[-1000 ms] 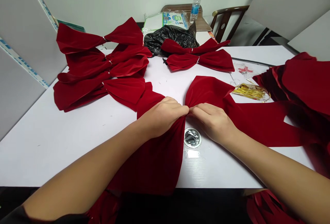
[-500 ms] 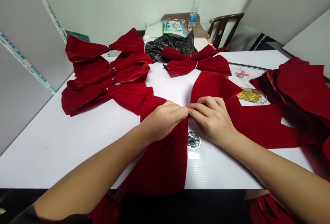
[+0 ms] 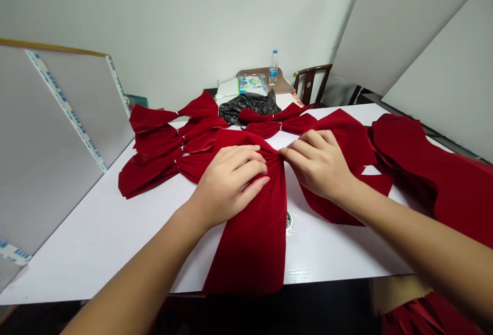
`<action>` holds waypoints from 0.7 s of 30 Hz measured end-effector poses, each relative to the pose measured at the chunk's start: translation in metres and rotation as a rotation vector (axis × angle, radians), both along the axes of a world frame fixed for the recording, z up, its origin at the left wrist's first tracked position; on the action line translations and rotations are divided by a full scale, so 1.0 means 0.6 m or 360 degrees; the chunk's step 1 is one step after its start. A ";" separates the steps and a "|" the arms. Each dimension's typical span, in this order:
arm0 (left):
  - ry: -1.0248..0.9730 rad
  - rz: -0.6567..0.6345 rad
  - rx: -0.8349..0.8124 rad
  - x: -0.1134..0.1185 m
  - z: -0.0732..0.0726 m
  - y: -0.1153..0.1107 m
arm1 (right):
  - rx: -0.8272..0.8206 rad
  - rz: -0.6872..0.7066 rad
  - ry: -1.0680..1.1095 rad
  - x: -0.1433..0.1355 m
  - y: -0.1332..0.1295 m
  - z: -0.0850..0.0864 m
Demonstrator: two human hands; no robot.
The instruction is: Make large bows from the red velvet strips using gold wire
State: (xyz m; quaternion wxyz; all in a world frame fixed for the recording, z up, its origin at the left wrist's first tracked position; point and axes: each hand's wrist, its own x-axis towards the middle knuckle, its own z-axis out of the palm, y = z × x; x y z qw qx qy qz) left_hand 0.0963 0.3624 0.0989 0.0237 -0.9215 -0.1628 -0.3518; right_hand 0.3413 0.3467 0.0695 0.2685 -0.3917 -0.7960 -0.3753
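A length of red velvet cloth point(image 3: 254, 242) hangs toward the table's front edge, gathered into folds near its middle. At that gather my right hand point(image 3: 318, 163) pinches the cloth between thumb and fingers. My left hand point(image 3: 233, 183) rests over the cloth just to the left, its fingers bent and the thumb apart from them. More red cloth point(image 3: 339, 134) spreads behind and beside my right hand. Tied red bows point(image 3: 154, 142) are stacked at the left, and further tied bows point(image 3: 265, 128) lie at the back middle.
On the white table point(image 3: 96, 253) a round silver item point(image 3: 288, 220) lies under the cloth's right edge. Red cloth pieces point(image 3: 416, 160) are piled at the right. Behind are a black plastic bag point(image 3: 248, 106), a water bottle point(image 3: 273, 70) and a wooden chair point(image 3: 310, 80).
My left hand has come away from the pinch point, and its fingers have spread. The gathered cloth shows more clearly. The view has tilted up and turned.
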 end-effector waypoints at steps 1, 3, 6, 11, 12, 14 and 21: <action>-0.0065 0.0024 0.0008 -0.006 0.010 -0.010 | 0.0027 -0.0057 0.0000 0.006 0.005 0.017; -0.0177 0.0084 0.0026 -0.017 0.020 -0.030 | 0.0055 -0.0190 0.0020 0.016 0.016 0.057; -0.0265 0.0215 0.0068 -0.027 0.015 -0.058 | 0.0029 -0.0411 0.0114 0.026 0.030 0.129; -0.0286 0.0430 0.0017 -0.027 -0.032 -0.101 | 0.0060 -0.0742 0.0154 0.038 0.041 0.251; -0.0307 0.0478 -0.0019 -0.026 -0.046 -0.110 | 0.0101 -0.0801 0.0158 0.041 0.042 0.273; -0.0396 0.0598 -0.0027 -0.023 -0.074 -0.126 | 0.0210 -0.0868 0.0220 0.045 0.041 0.311; -0.0972 0.0826 -0.0611 -0.005 -0.131 -0.134 | 0.0299 -0.0815 0.0420 0.044 -0.002 0.402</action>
